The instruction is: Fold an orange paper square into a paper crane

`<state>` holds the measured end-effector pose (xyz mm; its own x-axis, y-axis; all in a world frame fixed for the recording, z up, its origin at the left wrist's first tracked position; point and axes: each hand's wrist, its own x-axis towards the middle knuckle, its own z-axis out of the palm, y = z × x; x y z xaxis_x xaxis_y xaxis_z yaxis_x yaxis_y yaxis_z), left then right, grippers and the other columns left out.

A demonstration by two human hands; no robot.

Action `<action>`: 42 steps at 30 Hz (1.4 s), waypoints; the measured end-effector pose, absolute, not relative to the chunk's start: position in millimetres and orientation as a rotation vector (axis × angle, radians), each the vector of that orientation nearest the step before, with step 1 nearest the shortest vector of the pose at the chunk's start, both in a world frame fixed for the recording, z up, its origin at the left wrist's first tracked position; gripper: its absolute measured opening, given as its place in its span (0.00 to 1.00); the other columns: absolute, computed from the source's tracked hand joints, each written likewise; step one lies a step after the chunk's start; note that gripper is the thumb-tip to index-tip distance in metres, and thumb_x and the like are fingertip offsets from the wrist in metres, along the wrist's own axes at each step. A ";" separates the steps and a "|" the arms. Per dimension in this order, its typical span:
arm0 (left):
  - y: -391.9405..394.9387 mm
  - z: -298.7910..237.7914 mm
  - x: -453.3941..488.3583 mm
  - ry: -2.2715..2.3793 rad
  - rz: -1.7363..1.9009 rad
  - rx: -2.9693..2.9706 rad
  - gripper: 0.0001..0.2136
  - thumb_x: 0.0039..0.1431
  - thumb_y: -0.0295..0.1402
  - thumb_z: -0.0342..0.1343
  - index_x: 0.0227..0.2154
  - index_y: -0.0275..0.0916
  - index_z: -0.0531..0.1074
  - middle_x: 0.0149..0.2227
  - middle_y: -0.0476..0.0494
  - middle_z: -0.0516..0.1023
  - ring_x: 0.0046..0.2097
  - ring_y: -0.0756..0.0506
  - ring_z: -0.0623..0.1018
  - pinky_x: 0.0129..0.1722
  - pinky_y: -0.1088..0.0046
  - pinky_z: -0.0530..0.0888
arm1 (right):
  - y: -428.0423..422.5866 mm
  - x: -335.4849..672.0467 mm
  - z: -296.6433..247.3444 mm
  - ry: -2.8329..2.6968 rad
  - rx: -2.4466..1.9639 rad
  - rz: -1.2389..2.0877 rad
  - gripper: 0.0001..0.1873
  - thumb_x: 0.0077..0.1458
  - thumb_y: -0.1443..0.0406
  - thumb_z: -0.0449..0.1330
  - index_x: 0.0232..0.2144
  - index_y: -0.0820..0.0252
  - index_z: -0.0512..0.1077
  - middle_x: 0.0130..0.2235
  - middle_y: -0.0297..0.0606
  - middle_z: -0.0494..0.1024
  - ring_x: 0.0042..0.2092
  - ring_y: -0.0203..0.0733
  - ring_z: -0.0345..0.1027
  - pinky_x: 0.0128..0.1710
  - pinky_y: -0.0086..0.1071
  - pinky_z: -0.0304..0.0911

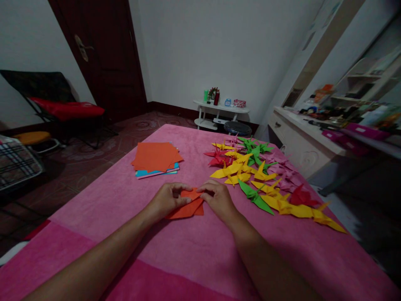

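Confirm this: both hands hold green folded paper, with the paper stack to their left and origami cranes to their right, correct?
Not green: in the head view, the left hand and right hand hold orange folded paper. The rest holds.

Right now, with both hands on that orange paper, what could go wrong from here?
The left hand and right hand both pinch the folded orange paper, so a slip could leave a crooked crease. The right hand is close to the paper birds, so a sideways sweep might crush or scatter some. The yellow bird at the front of the group reaches close to the right edge of the table, so a bump could knock it off.
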<state>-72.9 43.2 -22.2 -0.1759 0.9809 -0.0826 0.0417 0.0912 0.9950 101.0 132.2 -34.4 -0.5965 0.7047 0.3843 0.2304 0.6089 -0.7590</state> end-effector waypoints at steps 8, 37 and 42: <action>43.6 -24.4 -76.6 1.391 1.179 1.008 0.24 0.33 0.37 0.70 0.36 0.30 0.76 0.20 0.52 0.71 0.20 0.55 0.66 0.22 0.79 0.61 | 133.0 103.3 -30.8 -2.084 -0.782 0.910 0.10 0.46 0.75 0.61 0.26 0.57 0.77 0.29 0.34 0.77 0.32 0.39 0.70 0.33 0.31 0.64; 38.4 -19.3 -73.1 1.440 1.277 1.326 0.11 0.45 0.34 0.65 0.32 0.34 0.77 0.33 0.43 0.80 0.34 0.48 0.75 0.37 0.73 0.71 | 111.1 96.0 -18.5 -1.983 -0.743 0.782 0.06 0.48 0.72 0.61 0.27 0.57 0.69 0.30 0.34 0.74 0.35 0.41 0.68 0.36 0.34 0.64; 36.4 -15.2 -69.2 1.433 1.362 1.297 0.11 0.45 0.34 0.65 0.32 0.35 0.76 0.32 0.44 0.79 0.33 0.48 0.75 0.35 0.75 0.71 | 105.8 91.2 -14.2 -1.727 -0.787 1.191 0.07 0.47 0.69 0.61 0.29 0.57 0.65 0.29 0.33 0.74 0.30 0.38 0.69 0.30 0.30 0.65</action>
<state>-69.2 36.4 -15.2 -0.1975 0.9734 0.1163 0.1659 -0.0838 0.9826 91.2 105.8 -14.2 -0.4207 0.8555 0.3018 0.0222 0.3423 -0.9393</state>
